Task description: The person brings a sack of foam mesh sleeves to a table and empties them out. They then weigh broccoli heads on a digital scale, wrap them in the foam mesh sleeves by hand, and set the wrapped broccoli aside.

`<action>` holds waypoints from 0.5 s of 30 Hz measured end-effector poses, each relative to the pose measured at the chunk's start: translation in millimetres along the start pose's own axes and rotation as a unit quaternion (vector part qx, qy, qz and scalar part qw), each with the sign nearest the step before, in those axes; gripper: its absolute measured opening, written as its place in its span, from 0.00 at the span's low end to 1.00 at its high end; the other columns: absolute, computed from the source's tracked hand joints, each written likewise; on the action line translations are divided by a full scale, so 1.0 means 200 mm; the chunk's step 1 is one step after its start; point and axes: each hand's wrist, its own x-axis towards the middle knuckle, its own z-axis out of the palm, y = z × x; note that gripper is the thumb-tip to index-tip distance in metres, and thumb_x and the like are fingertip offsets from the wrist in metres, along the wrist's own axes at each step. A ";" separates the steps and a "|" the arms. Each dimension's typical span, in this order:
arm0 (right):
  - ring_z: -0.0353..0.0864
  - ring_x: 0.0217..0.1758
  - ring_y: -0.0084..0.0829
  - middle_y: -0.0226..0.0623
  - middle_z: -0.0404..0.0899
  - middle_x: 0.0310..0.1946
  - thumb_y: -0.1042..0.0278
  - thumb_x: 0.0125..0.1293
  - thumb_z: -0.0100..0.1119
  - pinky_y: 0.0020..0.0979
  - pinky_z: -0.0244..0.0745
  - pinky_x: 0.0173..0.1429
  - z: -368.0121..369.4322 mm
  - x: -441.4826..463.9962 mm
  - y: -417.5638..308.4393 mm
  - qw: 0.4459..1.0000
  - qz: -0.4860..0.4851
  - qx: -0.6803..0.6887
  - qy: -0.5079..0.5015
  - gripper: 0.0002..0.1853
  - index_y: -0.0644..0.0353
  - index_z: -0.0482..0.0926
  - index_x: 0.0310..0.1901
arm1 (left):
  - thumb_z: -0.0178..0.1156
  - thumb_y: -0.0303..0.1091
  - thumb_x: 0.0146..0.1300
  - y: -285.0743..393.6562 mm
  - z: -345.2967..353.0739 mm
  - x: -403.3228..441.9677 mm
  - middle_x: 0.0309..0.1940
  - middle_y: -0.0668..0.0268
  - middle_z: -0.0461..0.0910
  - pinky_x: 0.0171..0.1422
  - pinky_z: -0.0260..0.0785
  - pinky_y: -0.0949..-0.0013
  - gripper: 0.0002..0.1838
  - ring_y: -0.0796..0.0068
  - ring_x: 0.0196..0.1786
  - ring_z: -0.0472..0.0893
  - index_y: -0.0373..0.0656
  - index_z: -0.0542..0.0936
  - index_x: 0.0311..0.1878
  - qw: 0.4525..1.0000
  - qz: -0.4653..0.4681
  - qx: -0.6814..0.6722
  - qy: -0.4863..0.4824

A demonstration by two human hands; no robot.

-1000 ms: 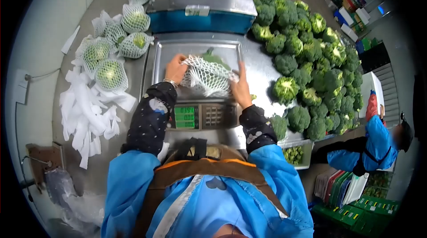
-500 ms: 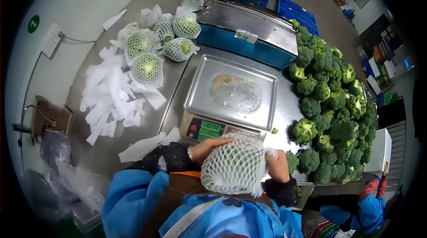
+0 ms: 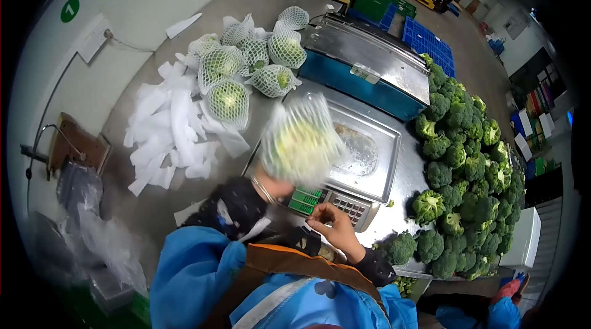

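Observation:
My left hand point(image 3: 274, 185) is closed round the lower end of a broccoli head in a white foam net point(image 3: 301, 141), smeared by motion, raised above the left side of the weighing scale point(image 3: 394, 144). Its pale green shows through the mesh. Nearer my body, my right hand point(image 3: 337, 230) is beside the scale's keypad and green display, with curled fingers and thumb close together. Whether anything small is between them I cannot make out. Several netted broccoli heads point(image 3: 228, 102) lie together at the back left.
Flat white strips point(image 3: 178, 123) are piled left of the scale. A sealing machine with a blue front point(image 3: 363, 76) stands behind it. Loose broccoli point(image 3: 455, 190) is heaped on the right. Clear plastic bags point(image 3: 111, 236) hang at lower left; a co-worker's blue sleeve point(image 3: 503, 313) shows at lower right.
The netted broccoli has moved from in front of my chest, between both hands, forward and up over the scale in my left hand. My right hand has let go of it. The camera view has shifted.

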 end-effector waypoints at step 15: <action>0.74 0.28 0.19 0.29 0.76 0.26 0.71 0.60 0.57 0.24 0.71 0.34 -0.27 -0.11 0.17 0.985 0.055 -0.055 0.153 0.06 0.63 0.75 0.38 | 0.44 0.37 0.63 0.90 -2.11 2.19 0.52 0.62 0.76 0.47 0.69 0.58 0.22 0.57 0.43 0.78 0.56 0.69 0.62 0.413 0.108 0.897 0.118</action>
